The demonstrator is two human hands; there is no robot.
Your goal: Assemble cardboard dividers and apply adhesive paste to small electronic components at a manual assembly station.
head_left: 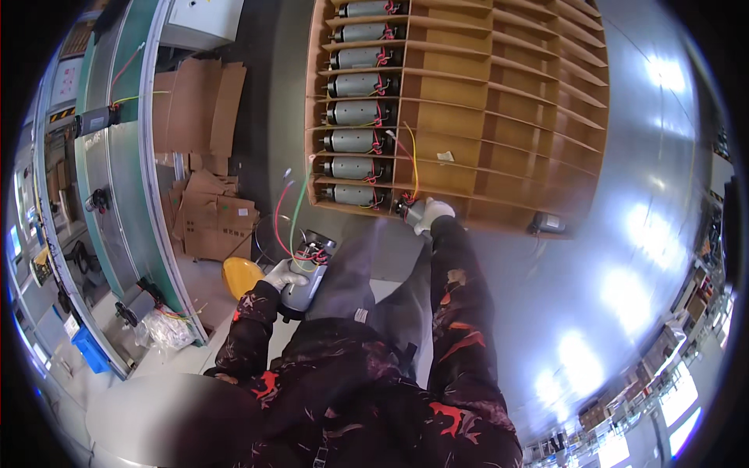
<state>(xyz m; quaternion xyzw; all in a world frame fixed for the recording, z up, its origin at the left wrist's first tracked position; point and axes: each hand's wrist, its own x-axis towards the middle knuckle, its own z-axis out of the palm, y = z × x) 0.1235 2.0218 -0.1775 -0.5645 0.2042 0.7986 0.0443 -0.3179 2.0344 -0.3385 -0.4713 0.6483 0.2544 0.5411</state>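
Observation:
My left hand [285, 276], in a white glove, is closed around a grey cylindrical motor [304, 288] held beside my left leg. Red and green wires rise from its upper end. My gloved right hand [438, 214] grips a second motor [413, 209] at the near edge of a divided cardboard box [477, 216]. Yellow and red wires from that motor stretch over the dividers. Several grey motors [353, 194] lie one per slot down the box's left column. Another dark grey motor [548, 224] sits at the box's near right corner.
A conveyor line [117, 210] runs along the left, carrying a few motors [96, 120]. Between it and the box stand brown cartons [214, 222] and flattened cardboard [187, 105]. A yellow round seat [242, 278] and a clear plastic bag [166, 331] are near my left arm.

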